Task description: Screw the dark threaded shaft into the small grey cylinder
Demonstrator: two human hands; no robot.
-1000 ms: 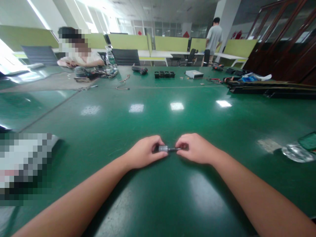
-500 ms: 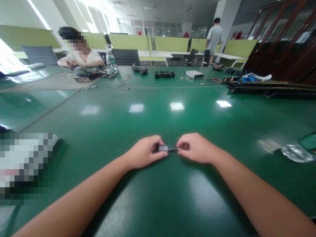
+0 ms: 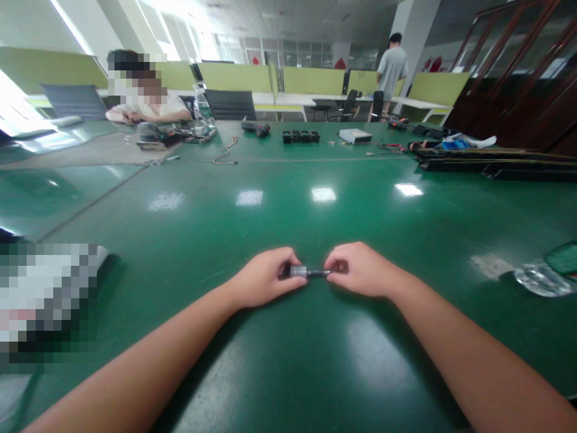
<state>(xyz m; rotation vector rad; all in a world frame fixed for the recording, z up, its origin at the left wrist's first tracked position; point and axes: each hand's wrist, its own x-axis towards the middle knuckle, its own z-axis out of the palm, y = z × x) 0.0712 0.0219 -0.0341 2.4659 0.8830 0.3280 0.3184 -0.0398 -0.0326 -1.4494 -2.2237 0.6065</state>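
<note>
Low over the green table (image 3: 279, 222), a small part with a grey, shiny cylinder (image 3: 298, 272) and a thin dark rod lies level between my hands. Its exact kind is too small to make out. My left hand (image 3: 265, 276) is closed round the cylinder, thumb and fingers on opposite sides. The thumb and fingertips of my right hand (image 3: 360, 269) pinch the far right end of the dark rod (image 3: 318, 273). My fingers hide both ends of the part.
A blurred-out boxy thing (image 3: 45, 294) lies at the left, a clear plastic bottle (image 3: 543, 279) at the right. Along the far side are a black block (image 3: 301, 136), a silver box (image 3: 355, 136) and long black strips (image 3: 487, 161). One person (image 3: 148, 105) sits across; another (image 3: 391, 69) stands behind.
My right hand has shifted very slightly to the right, so a little more of the dark rod shows. My left hand has stayed where it was.
</note>
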